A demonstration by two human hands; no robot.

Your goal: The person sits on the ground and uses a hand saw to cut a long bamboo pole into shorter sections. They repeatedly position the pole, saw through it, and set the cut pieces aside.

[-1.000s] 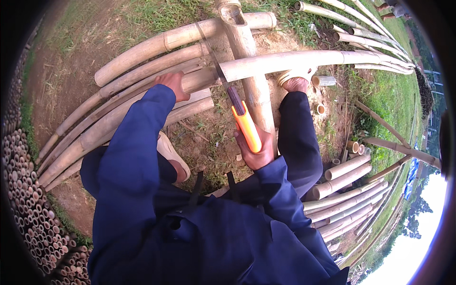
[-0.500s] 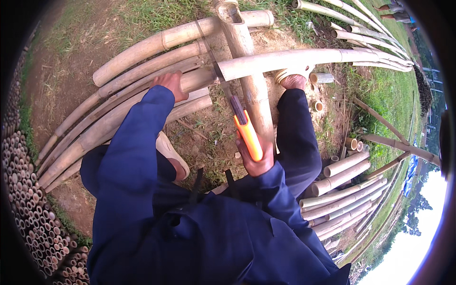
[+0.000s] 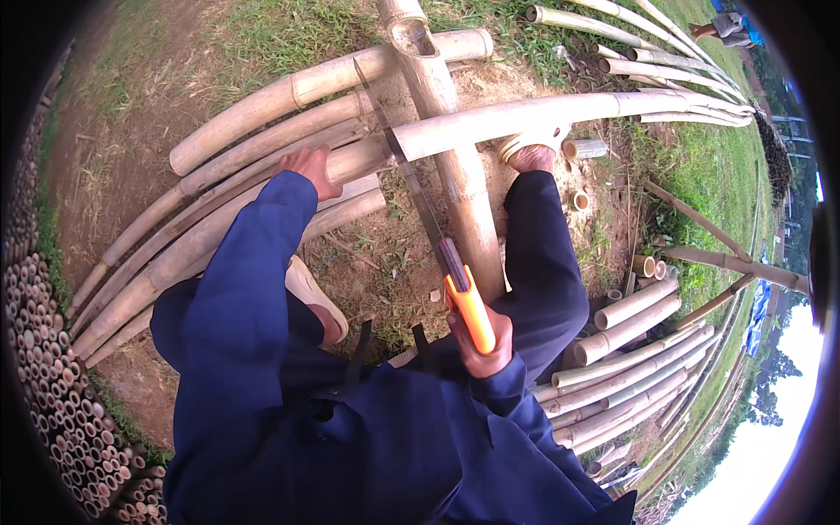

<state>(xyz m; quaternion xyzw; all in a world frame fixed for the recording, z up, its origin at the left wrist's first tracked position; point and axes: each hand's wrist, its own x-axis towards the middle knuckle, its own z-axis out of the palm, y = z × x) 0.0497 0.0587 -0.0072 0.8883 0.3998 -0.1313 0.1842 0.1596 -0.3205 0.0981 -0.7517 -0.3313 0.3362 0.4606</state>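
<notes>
My right hand [image 3: 483, 345] grips the orange handle of a hand saw [image 3: 455, 289]. Its thin blade runs up and to the left, crossing a long pale bamboo pole [image 3: 560, 114]. That pole lies across an upright-looking bamboo support [image 3: 455, 188]. My left hand [image 3: 311, 169] presses down on the pole just left of the blade. My foot in a pale sandal [image 3: 529, 149] rests against the pole to the right of the support. Both arms are in dark blue sleeves.
Several long bamboo poles [image 3: 245, 114] lie on bare earth at the left. Stacked cut bamboo pieces [image 3: 52, 385] fill the lower left. More poles [image 3: 630, 350] lie at the right, with short offcuts [image 3: 584, 147] nearby. Another person [image 3: 731, 26] stands far off at top right.
The saw has been drawn back toward me, so my right hand and the orange handle sit lower. My left hand stays on the pole.
</notes>
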